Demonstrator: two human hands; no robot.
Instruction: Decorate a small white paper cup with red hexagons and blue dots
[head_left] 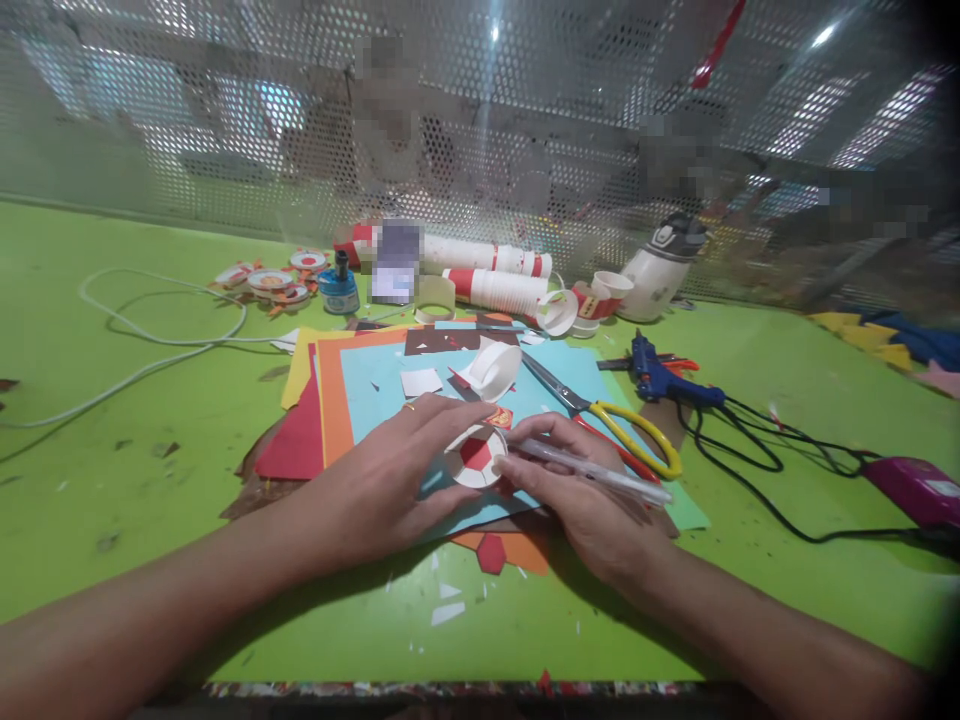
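My left hand (405, 465) is closed around a small white paper disc with a rim (491, 468), likely cut from a paper cup, with a red hexagon on its face and dark lines running out to the rim. In my right hand (577, 490) a clear-barrelled pen (592, 466) slants down to the right, and the thumb of that hand touches the disc's edge. Just beyond my fingers lies a curled white cup piece (491, 370). Yellow-and-red-handled scissors (577, 400) rest on the light blue paper (382, 390). A red paper hexagon (491, 553) lies nearer me.
Stacked paper cups (495, 287), a blue bottle (339, 288), a phone (396, 265) and a white flask (660, 275) stand along the back. Decorated discs (270, 282) sit at left. A blue glue gun (667, 378) trails black cable at right. A white cord (150, 375) crosses the left side.
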